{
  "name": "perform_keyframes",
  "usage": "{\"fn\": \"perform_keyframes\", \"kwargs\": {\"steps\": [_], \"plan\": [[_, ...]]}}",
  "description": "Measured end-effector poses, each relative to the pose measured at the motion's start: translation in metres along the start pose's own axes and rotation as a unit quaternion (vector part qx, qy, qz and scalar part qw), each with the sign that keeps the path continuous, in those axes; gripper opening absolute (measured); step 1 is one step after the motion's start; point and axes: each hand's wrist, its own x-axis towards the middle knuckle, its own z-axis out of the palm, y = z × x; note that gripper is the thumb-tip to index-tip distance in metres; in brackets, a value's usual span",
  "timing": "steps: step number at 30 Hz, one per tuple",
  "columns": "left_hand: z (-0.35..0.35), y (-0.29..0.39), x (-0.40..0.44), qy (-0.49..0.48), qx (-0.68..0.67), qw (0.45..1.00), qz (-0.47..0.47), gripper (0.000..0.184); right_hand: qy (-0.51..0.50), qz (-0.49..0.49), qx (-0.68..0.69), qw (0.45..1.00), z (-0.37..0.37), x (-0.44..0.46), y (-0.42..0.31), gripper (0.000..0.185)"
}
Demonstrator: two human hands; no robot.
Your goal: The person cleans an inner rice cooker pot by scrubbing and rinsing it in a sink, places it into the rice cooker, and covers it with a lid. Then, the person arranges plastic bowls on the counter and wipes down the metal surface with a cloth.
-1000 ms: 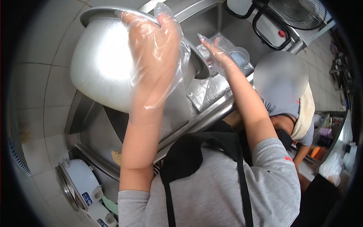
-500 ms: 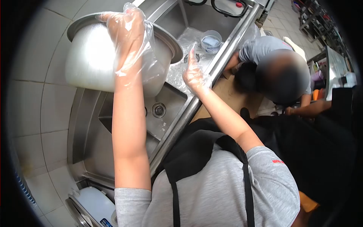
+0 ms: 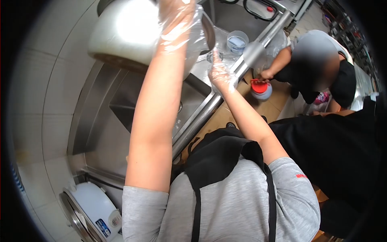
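A: In the head view, where is the metal pot (image 3: 113, 44)?

B: Over the sink (image 3: 100, 141), towards its far side by the tiled wall (image 3: 52, 84). It's tipped away from the person, outer side facing the camera, and the top of the picture cuts it off.

A: And the left hand (image 3: 177, 24)?

B: Also over the sink, in a clear plastic glove, laid against the pot. Its fingers run out of the picture, so I can't tell how far they're closed or how firmly they grip.

A: The right hand (image 3: 221, 76)?

B: Gloved too, just at the sink's front edge, with one finger stretched out towards the pot's rim. The other fingers are too unclear to read. I can't tell whether it touches the rim or has hold of anything.

A: What else lies about?

B: A clear tub (image 3: 237, 42) with something pale blue inside stands in the sink's right-hand basin, near the right hand. A white appliance (image 3: 94, 205) sits below the sink's left end, its lid raised.

A: Anyone else?

B: A co-worker is bent over in front of the sink, to the right. The co-worker's hand (image 3: 266, 75) is at the red lid of a round container (image 3: 262, 92).
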Motion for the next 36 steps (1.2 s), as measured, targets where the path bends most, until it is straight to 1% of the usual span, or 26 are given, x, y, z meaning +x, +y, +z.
{"fn": "perform_keyframes", "kwargs": {"steps": [1,2,3,4,6,7,8,9,10,11,12,13,14,16,17,19,20,21,22,23,25,27,30,33,35,36], "plan": [[-0.002,-0.007,-0.002,-0.037,-0.02,0.998,-0.042,0.028,0.014,-0.007,0.017,1.0,0.01,0.0,0.007,0.069],[-0.016,0.0,-0.001,-0.03,0.02,0.999,0.031,0.021,0.028,-0.013,0.033,0.999,0.017,-0.003,0.009,0.07],[-0.018,-0.004,-0.006,-0.041,0.088,0.994,0.045,0.02,0.013,0.003,0.044,0.999,0.019,-0.005,0.008,0.069],[-0.017,-0.008,-0.007,-0.054,0.156,0.985,0.057,0.018,0.086,-0.062,0.061,0.992,0.037,-0.002,0.017,0.067],[-0.007,-0.017,0.001,-0.079,0.288,0.951,0.081,0.017,0.156,-0.12,-0.018,0.98,0.054,0.004,0.031,0.069],[-0.003,-0.021,0.003,-0.089,0.351,0.928,0.091,0.016,0.051,-0.034,0.004,0.998,0.044,0.002,0.023,0.068],[0.002,-0.027,0.006,-0.098,0.411,0.901,0.101,0.016,0.003,0.013,-0.005,1.0,0.032,0.003,0.013,0.067],[0.005,-0.03,0.006,-0.06,0.552,0.823,0.125,0.017,-0.046,0.058,-0.018,0.997,0.02,0.005,0.002,0.067],[0.012,-0.03,0.003,-0.064,0.744,0.635,0.2,0.017,-0.039,0.064,0.055,0.996,0.014,0.005,-0.001,0.067],[0.021,-0.029,0.002,-0.061,0.877,0.399,0.261,0.017,-0.018,0.044,0.069,0.997,0.016,0.007,0.001,0.067],[0.029,-0.033,0.003,-0.052,0.943,0.135,0.3,0.018,0.004,0.025,0.083,0.996,0.016,0.008,0.004,0.068],[0.035,-0.036,0.002,-0.039,0.938,-0.14,0.315,0.018,0.011,0.019,0.091,0.996,0.019,0.009,0.009,0.068],[0.04,-0.042,0.001,0.103,0.946,0.089,0.295,0.017,0.018,0.013,0.099,0.995,0.021,0.009,0.012,0.069],[0.081,-0.079,-0.005,0.348,0.76,0.514,0.191,0.015,0.009,0.022,0.09,0.996,0.015,0.007,0.009,0.069],[0.094,-0.088,-0.008,0.373,0.789,0.443,0.206,0.013,0.005,0.025,0.08,0.996,0.014,0.007,0.008,0.07],[0.06,-0.05,-0.013,0.194,0.965,0.002,0.179,0.013,-0.008,0.04,0.039,0.998,0.008,0.006,0.003,0.071],[0.051,-0.035,-0.018,0.083,0.959,-0.226,0.148,0.014,-0.02,0.051,0.021,0.998,0.005,0.005,-0.001,0.072],[0.062,-0.035,-0.028,0.047,0.942,-0.186,0.276,0.01,-0.044,0.074,0.008,0.996,-0.002,0.006,-0.009,0.073],[0.07,-0.031,-0.037,0.049,0.95,-0.128,0.281,0.011,-0.067,0.095,-0.005,0.993,-0.006,0.005,-0.014,0.074],[0.077,-0.03,-0.044,0.051,0.955,-0.07,0.284,0.013,0.038,0.01,-0.028,0.999,0.018,0.007,0.009,0.077],[0.087,-0.029,-0.049,0.051,0.954,0.047,0.291,0.018,-0.03,0.053,-0.04,0.997,0.011,0.007,0.005,0.077],[0.09,-0.044,-0.04,0.314,0.899,0.062,0.3,0.047,-0.077,0.073,-0.026,0.994,0.002,0.009,-0.001,0.077],[0.104,-0.057,-0.05,0.316,0.908,0.093,0.259,0.058,0.004,-0.023,0.001,1.0,0.029,0.011,0.021,0.077],[0.111,-0.06,-0.057,0.325,0.911,0.09,0.236,0.069,-0.071,0.041,0.022,0.996,0.017,0.012,0.01,0.077],[0.122,-0.069,-0.058,0.381,0.889,0.128,0.219,0.076,-0.125,0.1,0.041,0.986,0.007,0.011,0.003,0.078],[0.133,-0.079,-0.057,0.422,0.864,0.176,0.21,0.079,-0.172,0.151,0.051,0.972,-0.004,0.009,-0.012,0.08]]}}
